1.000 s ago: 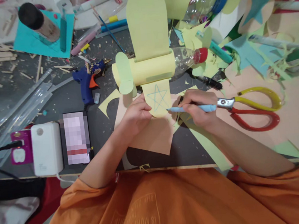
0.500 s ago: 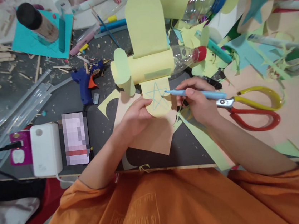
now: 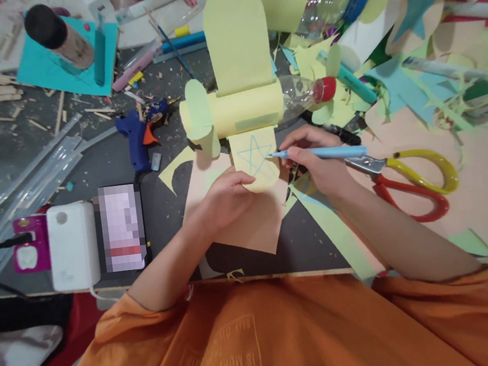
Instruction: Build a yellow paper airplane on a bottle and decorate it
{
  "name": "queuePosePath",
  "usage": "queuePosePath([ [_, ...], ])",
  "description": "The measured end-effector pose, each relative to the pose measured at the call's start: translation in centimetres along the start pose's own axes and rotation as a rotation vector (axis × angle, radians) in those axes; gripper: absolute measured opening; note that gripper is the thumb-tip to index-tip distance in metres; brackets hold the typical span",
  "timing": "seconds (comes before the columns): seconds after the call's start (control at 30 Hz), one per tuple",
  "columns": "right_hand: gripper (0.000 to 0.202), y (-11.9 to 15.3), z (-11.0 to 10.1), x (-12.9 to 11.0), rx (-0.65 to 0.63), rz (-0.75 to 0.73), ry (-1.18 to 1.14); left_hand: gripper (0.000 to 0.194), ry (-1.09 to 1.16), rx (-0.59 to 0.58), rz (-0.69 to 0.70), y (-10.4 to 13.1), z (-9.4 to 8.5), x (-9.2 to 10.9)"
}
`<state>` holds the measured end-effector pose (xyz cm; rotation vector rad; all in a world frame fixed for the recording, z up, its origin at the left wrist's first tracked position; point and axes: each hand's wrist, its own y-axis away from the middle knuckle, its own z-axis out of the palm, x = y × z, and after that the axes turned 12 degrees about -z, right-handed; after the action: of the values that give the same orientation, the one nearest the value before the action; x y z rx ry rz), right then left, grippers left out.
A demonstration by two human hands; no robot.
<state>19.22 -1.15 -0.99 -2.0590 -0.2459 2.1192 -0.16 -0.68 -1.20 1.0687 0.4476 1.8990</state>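
The right hand (image 3: 319, 168) grips a blue pen (image 3: 324, 152) against the star (image 3: 255, 157), while the left hand (image 3: 228, 196), fingers curled, presses the yellow paper wing (image 3: 264, 172) flat.
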Motion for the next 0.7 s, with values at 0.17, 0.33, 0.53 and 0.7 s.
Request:
queuePosePath([
  [0.17, 0.01, 0.04, 0.26, -0.5, -0.052, 0.123, 0.094, 0.02, 0.025, -0.146, -0.04, 0.23, 0.74, 0.29],
  [0.33, 0.009, 0.04, 0.23, -0.06, -0.069, 0.104, 0.124, 0.02, 0.02, -0.151, -0.02, 0.05, 0.75, 0.32],
  [0.53, 0.012, 0.05, 0.22, -0.22, -0.097, 0.08, 0.154, 0.017, -0.015, -0.127, 0.005, -0.13, 0.35, 0.13],
  [0.7, 0.014, 0.0, 0.19, -0.49, -0.118, 0.069, 0.163, 0.019, -0.008, -0.096, -0.004, -0.14, 0.37, 0.15],
])
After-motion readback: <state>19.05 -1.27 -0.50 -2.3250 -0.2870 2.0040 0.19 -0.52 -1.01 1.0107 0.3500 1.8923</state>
